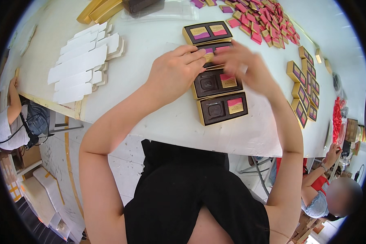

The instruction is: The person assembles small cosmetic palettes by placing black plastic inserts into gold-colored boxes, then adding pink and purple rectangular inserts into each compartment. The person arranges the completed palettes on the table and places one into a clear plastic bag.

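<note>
A column of small gold boxes with dark brown two-pocket trays stands in front of me. My left hand [175, 71] is at the second box from the far end [221, 61], its fingers closed around a purple-and-gold wrapped square [208, 56] in the left pocket. My right hand [244, 65] hovers over the right side of that box, its fingers smeared by motion; a pink square shows beside them. The farthest box [207, 33] holds a purple-and-gold and a pink-and-gold square. Each of the two nearer boxes, including the nearest box [223, 109], has a bare left pocket and a pink-and-gold square [235, 105] on the right.
A heap of pink and purple wrapped squares [262, 22] lies at the far right. Filled boxes [303, 87] stand grouped at the right. Flat white cartons [85, 61] are stacked at the left, with gold boxes [99, 11] behind. Other people sit at both sides.
</note>
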`<state>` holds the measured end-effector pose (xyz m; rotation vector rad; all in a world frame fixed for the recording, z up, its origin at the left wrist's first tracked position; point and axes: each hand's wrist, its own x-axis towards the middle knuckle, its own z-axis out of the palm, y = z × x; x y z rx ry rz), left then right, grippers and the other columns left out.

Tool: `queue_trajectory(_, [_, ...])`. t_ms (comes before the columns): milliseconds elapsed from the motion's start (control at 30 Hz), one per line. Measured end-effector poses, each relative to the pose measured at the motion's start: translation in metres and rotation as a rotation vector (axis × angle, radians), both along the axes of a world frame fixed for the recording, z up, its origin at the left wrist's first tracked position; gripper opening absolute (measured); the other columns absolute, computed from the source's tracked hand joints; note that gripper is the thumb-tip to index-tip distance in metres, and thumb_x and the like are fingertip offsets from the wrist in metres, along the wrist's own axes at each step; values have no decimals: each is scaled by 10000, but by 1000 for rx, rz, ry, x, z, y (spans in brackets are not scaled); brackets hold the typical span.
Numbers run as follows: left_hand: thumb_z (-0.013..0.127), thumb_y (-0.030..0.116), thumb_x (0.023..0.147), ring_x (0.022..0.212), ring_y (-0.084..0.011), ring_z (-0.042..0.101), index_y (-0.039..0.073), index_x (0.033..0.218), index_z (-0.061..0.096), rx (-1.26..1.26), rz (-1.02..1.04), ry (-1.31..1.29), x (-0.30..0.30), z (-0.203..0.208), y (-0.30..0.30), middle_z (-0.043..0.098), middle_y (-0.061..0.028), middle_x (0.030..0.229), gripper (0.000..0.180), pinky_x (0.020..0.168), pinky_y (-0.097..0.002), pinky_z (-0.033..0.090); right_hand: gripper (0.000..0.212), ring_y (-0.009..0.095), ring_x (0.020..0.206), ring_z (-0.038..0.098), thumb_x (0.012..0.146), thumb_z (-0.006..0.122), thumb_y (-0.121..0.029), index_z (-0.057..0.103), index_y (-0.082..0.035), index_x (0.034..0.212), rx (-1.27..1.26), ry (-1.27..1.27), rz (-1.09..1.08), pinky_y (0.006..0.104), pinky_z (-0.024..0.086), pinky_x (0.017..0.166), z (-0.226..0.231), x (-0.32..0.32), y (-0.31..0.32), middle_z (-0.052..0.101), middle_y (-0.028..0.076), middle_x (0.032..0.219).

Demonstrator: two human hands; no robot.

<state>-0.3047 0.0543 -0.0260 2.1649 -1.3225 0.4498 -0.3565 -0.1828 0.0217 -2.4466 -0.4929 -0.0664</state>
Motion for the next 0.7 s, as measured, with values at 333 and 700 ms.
queue_trajectory(333, [573, 449, 938, 1372, -243, 433, 19, 1374, 500, 214, -73, -44, -10, -2, -3, 500, -104, 1441, 616, 1177, -554, 197, 237, 358, 860, 668, 888, 627, -233, 712, -85, 1052, -547, -400, -276, 463, 518, 786, -57, 173, -75, 706, 161, 899])
queue_trajectory(700, [637, 444, 890, 1301, -240, 513, 44, 1339, 532, 184, -69, -77, 4, -7, -6, 552, -93, 1388, 611, 1162, -624, 146, 193, 121, 695, 636, 987, 561, -155, 683, -6, 969, 599, 184, -331, 263, 505, 578, 1, 114, -46, 624, 10, 747])
